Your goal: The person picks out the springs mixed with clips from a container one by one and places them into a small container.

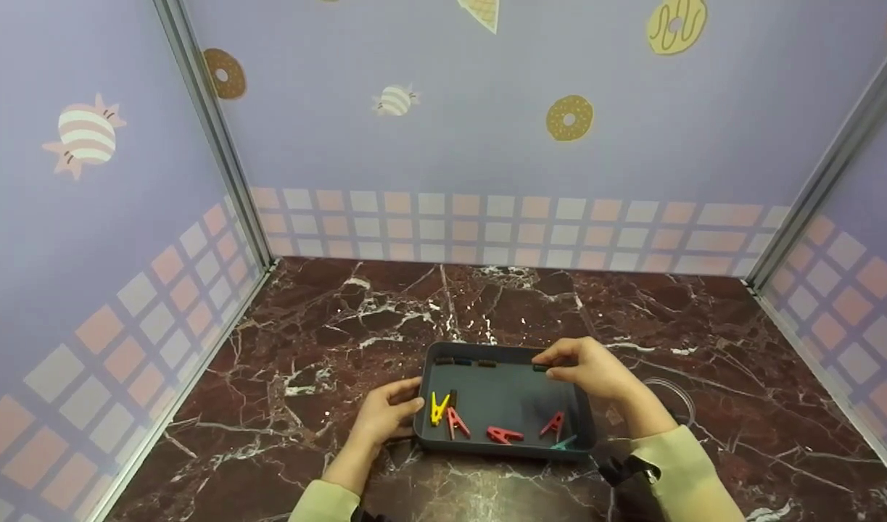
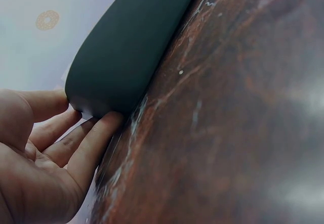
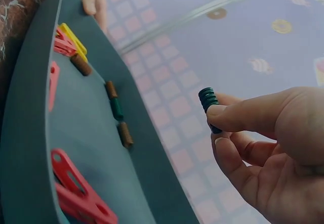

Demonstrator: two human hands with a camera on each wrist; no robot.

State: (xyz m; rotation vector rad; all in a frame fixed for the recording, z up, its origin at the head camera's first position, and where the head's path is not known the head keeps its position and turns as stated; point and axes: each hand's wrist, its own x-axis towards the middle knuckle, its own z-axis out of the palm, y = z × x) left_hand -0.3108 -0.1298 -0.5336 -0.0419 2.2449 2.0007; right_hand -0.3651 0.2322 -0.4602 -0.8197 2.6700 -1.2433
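A dark grey-green rectangular tray [image 1: 508, 449] stands on the marbled tabletop. At its left side, my left hand [image 1: 385, 415] holds the wall, thumb over the rim and fingers against the outside. Between thumb and fingertips, my right hand [image 3: 268, 148] pinches a small dark green ridged cylinder [image 3: 208, 98], above the tray's far right part. Along the far inner wall lie brown cylinders [image 3: 125, 134] and a green one [image 3: 117, 107]. Another brown cylinder [image 3: 80, 64] lies near a yellow clip [image 1: 439, 409]. Several red clips [image 1: 504, 435] and a teal clip [image 1: 563, 443] lie toward the near side.
A clear round object [image 1: 679, 395] lies on the table right of the tray, partly behind my right forearm. Patterned panels [image 1: 487, 159] enclose the back and both sides, joined by metal posts [image 1: 222, 145]. A dark band is on my right wrist.
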